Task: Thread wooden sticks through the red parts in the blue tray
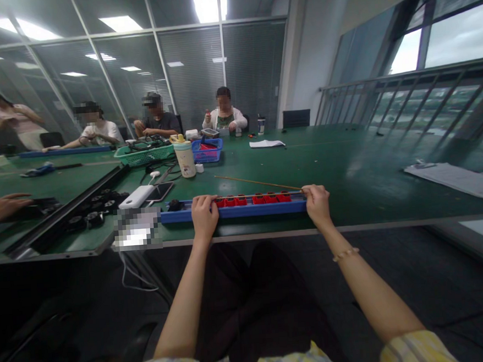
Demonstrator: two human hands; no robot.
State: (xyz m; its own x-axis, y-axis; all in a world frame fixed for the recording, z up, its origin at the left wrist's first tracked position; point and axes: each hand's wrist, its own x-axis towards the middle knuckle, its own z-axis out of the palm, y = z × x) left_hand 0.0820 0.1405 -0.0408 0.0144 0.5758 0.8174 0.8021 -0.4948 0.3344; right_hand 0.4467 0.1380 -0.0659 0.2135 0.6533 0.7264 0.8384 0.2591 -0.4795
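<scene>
A long blue rail [260, 210] lies lengthwise before me at the near table edge. Red blocks [271, 198] sit inside it in two groups, and a black knob-like part [176, 205] is at its left end. My left hand [205, 215] is closed over the rail's left part, its fingertips at the inner channel. At the right end, my right hand [318, 204] is closed, with thumb and finger pinched at the tip of a thin brown rod [258, 182]. The rod slants away to the left behind the rail. What lies under my fingers is hidden.
To the left are a white power bank [136, 197], a phone [160, 191], a cup [185, 158] and black round parts [95, 217] by a dark rail [67, 209]. Blue [207, 153] and green baskets [144, 156] stand beyond. Papers [458, 179] lie right. Several people sit opposite; another person's hand [7, 208] is left.
</scene>
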